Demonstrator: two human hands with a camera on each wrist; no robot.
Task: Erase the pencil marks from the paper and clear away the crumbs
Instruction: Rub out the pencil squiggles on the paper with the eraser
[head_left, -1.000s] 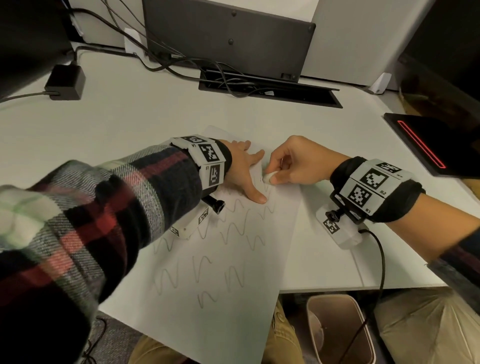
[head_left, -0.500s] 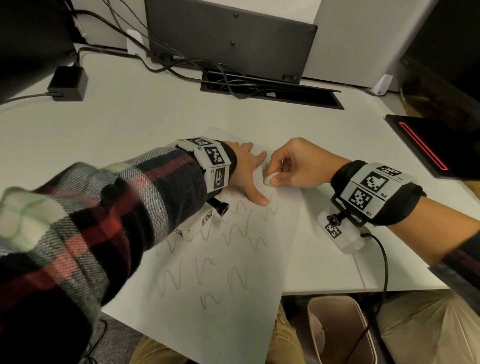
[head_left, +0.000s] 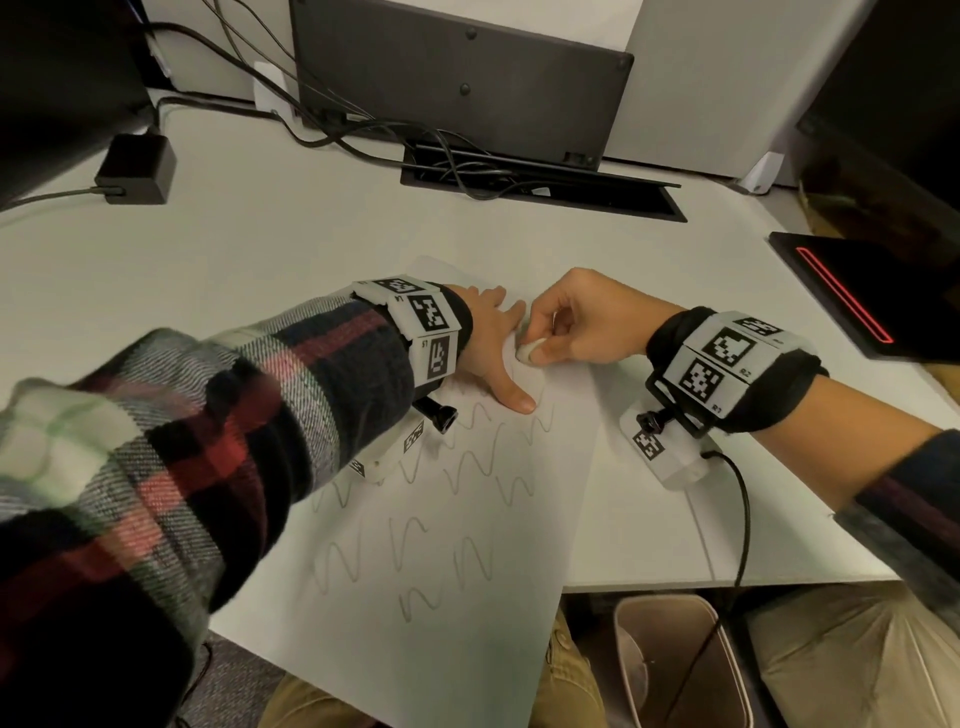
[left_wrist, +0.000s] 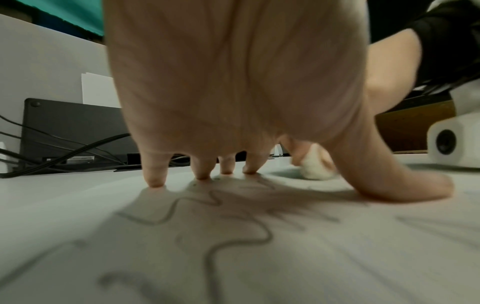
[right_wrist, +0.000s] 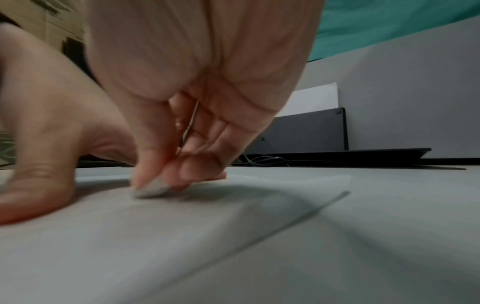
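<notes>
White eraser (head_left: 530, 351) pinched in right hand (head_left: 582, 322); left hand (head_left: 485, 343) flat, pinning paper (head_left: 467, 597). Hard rubbing risks creasing.

dim, even indoor light | soft shadows under hands | wrist views blurred | edges fisheye-warped

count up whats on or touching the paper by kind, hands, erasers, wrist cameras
hands: 2 (left hand pressing flat on the paper, right hand pinching the eraser)
erasers: 1 (white eraser, on the paper)
wrist cameras: 2 (left wrist camera over the paper, right wrist camera beside it over the desk)
total: 5
</notes>
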